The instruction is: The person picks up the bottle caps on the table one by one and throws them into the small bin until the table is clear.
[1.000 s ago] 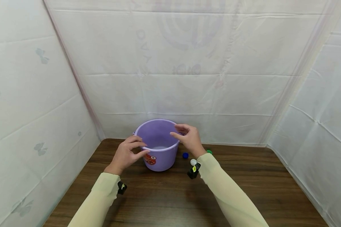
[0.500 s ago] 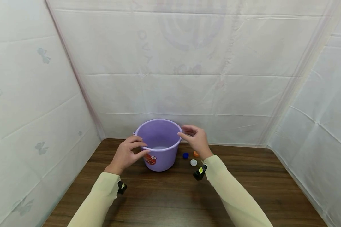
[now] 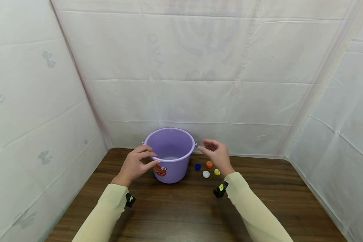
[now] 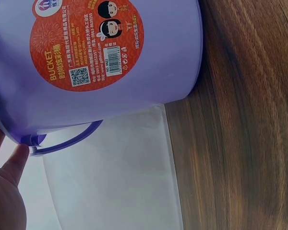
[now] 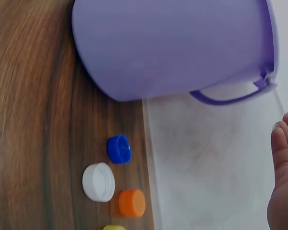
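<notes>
In the head view, the bucket stands upright on the table, near the wall. The left hand holds its rim between thumb and fingers. The right hand is apart from it, thumb and fingers separated, with nothing visible between. Compared with half a second ago, this hand is farther right, and the yellow cap has come into sight.

In the left wrist view, the bucket looks like thin plastic: probably light, rather stiff, somewhat slippery. The rim or handle should suit gripping.

In the right wrist view, the blue cap, white cap and orange cap lie near the bucket.
</notes>
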Demonstrator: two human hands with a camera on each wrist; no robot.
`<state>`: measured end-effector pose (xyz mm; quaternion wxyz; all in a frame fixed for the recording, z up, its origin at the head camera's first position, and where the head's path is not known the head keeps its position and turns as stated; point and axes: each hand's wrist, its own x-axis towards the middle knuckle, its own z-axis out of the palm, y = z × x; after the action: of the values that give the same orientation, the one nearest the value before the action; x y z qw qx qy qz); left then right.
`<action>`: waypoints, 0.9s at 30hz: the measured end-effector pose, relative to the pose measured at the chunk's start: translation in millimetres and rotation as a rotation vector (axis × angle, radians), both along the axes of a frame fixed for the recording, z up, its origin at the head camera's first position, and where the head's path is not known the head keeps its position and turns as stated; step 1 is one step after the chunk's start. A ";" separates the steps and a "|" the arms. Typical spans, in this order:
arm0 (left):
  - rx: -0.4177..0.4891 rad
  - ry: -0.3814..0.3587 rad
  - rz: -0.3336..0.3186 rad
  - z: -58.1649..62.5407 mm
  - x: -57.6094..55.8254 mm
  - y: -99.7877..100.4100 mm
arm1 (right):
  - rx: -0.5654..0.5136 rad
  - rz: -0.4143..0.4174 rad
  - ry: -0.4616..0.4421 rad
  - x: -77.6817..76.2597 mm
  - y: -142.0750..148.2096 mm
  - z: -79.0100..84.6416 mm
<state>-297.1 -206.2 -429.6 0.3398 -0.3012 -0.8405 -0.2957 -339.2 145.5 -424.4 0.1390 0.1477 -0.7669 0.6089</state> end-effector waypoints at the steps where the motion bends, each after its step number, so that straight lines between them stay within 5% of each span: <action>1: -0.001 -0.005 0.003 0.0 0.2 -0.2 | 0.001 -0.005 -0.002 -0.1 2.5 -1.2; 27: 0.003 -0.028 0.006 -0.7 0.1 -0.1 | 0.057 -0.169 -0.057 11.4 51.9 -42.9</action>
<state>-297.0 -206.4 -430.3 0.3295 -0.2940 -0.8455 -0.3002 -327.8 197.5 -467.3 0.1636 0.0690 -0.7972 0.5770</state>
